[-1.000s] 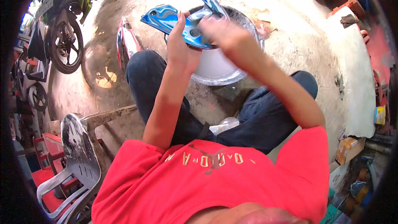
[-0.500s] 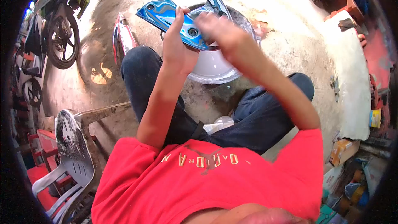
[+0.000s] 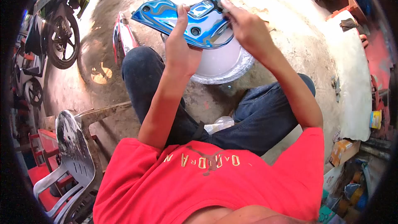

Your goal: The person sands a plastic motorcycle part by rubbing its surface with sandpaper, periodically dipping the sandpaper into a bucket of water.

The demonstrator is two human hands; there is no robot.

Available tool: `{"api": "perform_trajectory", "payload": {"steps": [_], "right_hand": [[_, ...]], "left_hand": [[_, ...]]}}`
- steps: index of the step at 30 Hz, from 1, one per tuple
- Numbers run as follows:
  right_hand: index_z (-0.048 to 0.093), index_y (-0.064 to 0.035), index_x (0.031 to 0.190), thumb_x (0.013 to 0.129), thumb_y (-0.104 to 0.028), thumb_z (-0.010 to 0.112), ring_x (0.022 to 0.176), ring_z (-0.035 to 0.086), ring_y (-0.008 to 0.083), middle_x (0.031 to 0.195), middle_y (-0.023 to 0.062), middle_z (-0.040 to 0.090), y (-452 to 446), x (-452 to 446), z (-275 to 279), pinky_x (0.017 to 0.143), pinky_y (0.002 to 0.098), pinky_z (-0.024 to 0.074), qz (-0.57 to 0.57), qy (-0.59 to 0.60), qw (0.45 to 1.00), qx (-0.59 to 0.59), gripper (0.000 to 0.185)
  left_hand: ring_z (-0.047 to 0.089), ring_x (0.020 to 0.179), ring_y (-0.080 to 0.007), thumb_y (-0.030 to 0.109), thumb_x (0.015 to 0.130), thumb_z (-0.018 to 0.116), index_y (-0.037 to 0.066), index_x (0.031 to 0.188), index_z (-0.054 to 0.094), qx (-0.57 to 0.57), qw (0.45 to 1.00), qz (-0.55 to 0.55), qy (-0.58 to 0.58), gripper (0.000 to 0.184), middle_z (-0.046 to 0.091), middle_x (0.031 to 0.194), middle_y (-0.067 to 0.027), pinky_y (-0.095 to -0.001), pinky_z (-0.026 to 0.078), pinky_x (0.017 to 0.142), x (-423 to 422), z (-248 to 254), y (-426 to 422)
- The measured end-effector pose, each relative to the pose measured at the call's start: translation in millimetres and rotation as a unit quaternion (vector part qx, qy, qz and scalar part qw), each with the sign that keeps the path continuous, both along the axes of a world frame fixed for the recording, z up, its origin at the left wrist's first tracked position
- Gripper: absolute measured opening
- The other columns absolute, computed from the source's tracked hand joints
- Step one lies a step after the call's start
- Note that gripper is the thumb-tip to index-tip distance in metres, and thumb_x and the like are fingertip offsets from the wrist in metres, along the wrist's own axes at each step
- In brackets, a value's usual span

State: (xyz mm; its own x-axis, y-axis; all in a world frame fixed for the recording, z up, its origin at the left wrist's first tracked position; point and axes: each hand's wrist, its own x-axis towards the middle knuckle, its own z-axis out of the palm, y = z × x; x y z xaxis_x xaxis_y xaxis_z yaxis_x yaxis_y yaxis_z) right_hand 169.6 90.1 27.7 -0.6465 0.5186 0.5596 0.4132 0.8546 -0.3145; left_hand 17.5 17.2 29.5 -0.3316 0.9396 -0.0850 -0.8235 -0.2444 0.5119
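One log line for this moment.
left hand: gripping panel | right hand: at panel's right edge | tub: partly hidden behind panel

Tub (image 3: 226, 76) partly hidden behind panel (image 3: 209, 25)

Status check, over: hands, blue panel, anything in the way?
Left hand gripping blue panel, thumb on top. Right hand at panel's right side, grip unclear. Round container partly hidden behind panel. No obstruction visible.

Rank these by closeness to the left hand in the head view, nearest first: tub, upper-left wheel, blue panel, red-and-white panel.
1. Blue panel, gripped by the left hand.
2. Tub, just right, partly hidden behind it.
3. Red-and-white panel, on the floor to the left.
4. Upper-left wheel, farther left.
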Motion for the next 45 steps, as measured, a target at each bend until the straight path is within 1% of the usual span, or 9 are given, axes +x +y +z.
{"api": "perform_trajectory", "payload": {"steps": [8,12,17,21,26,30,35,41,45], "right_hand": [[0.059,0.0021,0.130,0.086,0.007,0.050,0.116,0.064,0.0329,0.129,0.0230,0.062,23,-1,5,0.101,0.0429,0.0499,-0.046,-0.012,0.994,-0.101,0.045],[0.059,0.0009,0.130,0.088,0.006,0.048,0.116,0.064,0.0335,0.128,0.0234,0.063,-41,-14,2,0.100,0.0421,0.0510,0.078,-0.020,0.990,0.112,0.044],[0.061,0.0019,0.124,0.086,-0.002,0.051,0.106,0.065,0.0349,0.121,0.0225,0.065,28,7,-4,0.093,0.0416,0.0534,-0.050,0.007,0.998,0.032,0.039],[0.059,0.0030,0.130,0.085,0.006,0.052,0.118,0.063,0.0319,0.130,0.0212,0.062,-41,-8,4,0.103,0.0435,0.0490,0.099,-0.021,0.992,0.076,0.046],[0.060,0.0007,0.127,0.087,-0.007,0.053,0.111,0.067,0.0289,0.122,0.0196,0.067,28,9,2,0.093,0.0403,0.0545,-0.060,-0.043,0.997,0.029,0.042],[0.060,0.0016,0.126,0.086,-0.005,0.053,0.110,0.066,0.0310,0.124,0.0199,0.066,-38,-9,5,0.094,0.0414,0.0537,0.087,-0.026,0.986,0.141,0.041],[0.058,0.0045,0.129,0.085,0.007,0.049,0.118,0.061,0.0368,0.127,0.0248,0.062,27,4,-1,0.101,0.0419,0.0496,-0.040,0.003,0.999,0.006,0.045],[0.059,0.0019,0.129,0.086,-0.004,0.052,0.109,0.067,0.0292,0.124,0.0182,0.066,-23,-9,5,0.094,0.0388,0.0545,0.069,-0.036,0.982,0.174,0.044],[0.059,0.0022,0.127,0.085,-0.003,0.052,0.111,0.066,0.0297,0.123,0.0205,0.065,17,3,2,0.097,0.0406,0.0526,-0.029,0.000,0.998,0.050,0.043]], "left_hand": [[0.062,0.114,-0.0249,0.028,0.106,0.050,0.011,0.119,0.055,0.013,1.000,-0.019,0.022,0.023,0.062,0.118,-0.0100,-0.0447,0.049,0.100,-1,-3,0],[0.061,0.115,-0.0252,0.028,0.106,0.050,0.010,0.119,0.056,-0.016,1.000,-0.013,0.015,0.023,0.062,0.120,-0.0121,-0.0459,0.048,0.102,-9,-11,-1],[0.062,0.113,-0.0247,0.028,0.106,0.050,0.008,0.119,0.057,0.023,1.000,-0.019,0.008,0.024,0.063,0.119,-0.0111,-0.0441,0.049,0.100,-6,-13,2],[0.063,0.112,-0.0223,0.027,0.105,0.052,0.008,0.119,0.059,0.039,0.999,-0.026,0.023,0.025,0.065,0.118,-0.0096,-0.0417,0.050,0.100,-10,-16,3],[0.060,0.116,-0.0219,0.025,0.105,0.052,0.007,0.123,0.058,0.037,0.998,-0.039,0.024,0.025,0.062,0.122,-0.0070,-0.0426,0.048,0.103,-3,-4,-3],[0.060,0.116,-0.0210,0.025,0.105,0.053,0.008,0.122,0.058,-0.037,0.998,0.016,0.050,0.025,0.061,0.121,-0.0053,-0.0430,0.048,0.102,-6,-7,1],[0.062,0.111,-0.0204,0.024,0.105,0.053,0.010,0.118,0.059,0.067,0.996,-0.049,0.028,0.021,0.061,0.117,-0.0052,-0.0406,0.050,0.097,-7,-5,-2],[0.063,0.109,-0.0209,0.027,0.106,0.051,0.011,0.113,0.059,0.039,0.996,-0.008,0.076,0.019,0.062,0.112,-0.0055,-0.0410,0.052,0.095,-14,-12,-2],[0.063,0.111,-0.0226,0.027,0.106,0.050,0.011,0.116,0.057,0.071,0.996,-0.044,0.038,0.020,0.063,0.116,-0.0085,-0.0415,0.052,0.096,-7,1,-7]]}}
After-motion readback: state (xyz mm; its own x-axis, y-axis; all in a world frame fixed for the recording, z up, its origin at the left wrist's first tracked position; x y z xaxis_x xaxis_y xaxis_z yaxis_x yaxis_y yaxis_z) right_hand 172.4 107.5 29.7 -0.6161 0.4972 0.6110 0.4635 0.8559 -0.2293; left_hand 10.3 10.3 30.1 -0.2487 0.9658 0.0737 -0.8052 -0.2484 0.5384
